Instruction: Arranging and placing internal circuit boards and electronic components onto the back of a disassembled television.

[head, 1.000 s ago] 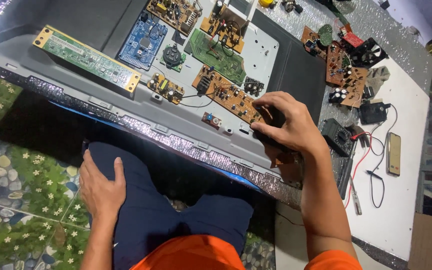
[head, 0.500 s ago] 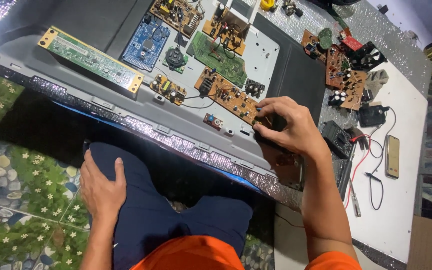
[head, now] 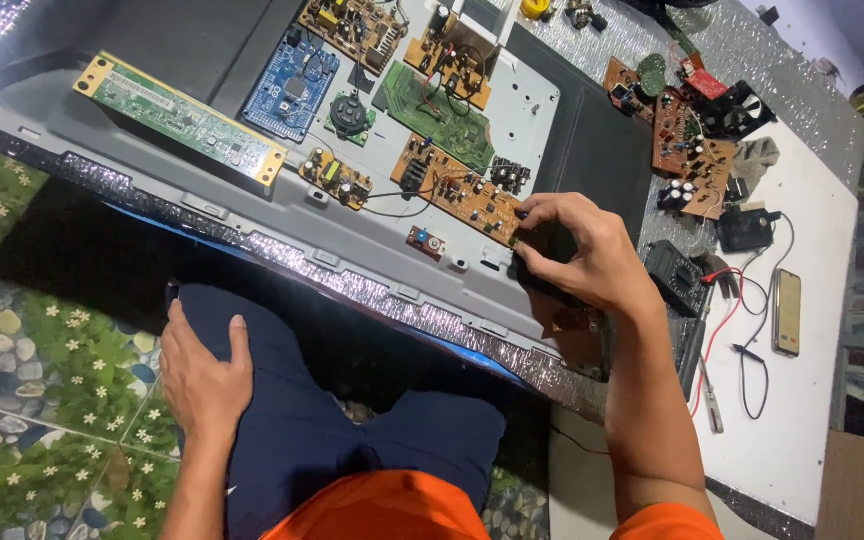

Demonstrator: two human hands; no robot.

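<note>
Floor: green tiling with white flowers and pebbles (head: 42,400) is showing beneath me, under a low white bench (head: 802,420).
Nearest: I am looking down on dark blue trousers (head: 332,440) and an orange shirt (head: 392,510).
Left hand: my left hand (head: 202,375) is resting flat on the left knee, fingers (head: 184,322) lying loosely together, holding nothing.
Right hand: my right hand (head: 582,255) is reaching over the grey back panel (head: 282,225) of an opened flat screen, fingers (head: 537,210) curling and pinching at the near end of the long brown circuit board (head: 457,190).
Board position: it is lying flat on the panel, right of centre, between a small orange board (head: 337,180) and my right hand.
Further off: a long green strip board (head: 182,120), a blue board (head: 292,90) and a green board (head: 432,115) are lying on the panel.
Right side: a black meter (head: 677,275) with red and black leads and a phone (head: 787,312) are lying on the bench.
</note>
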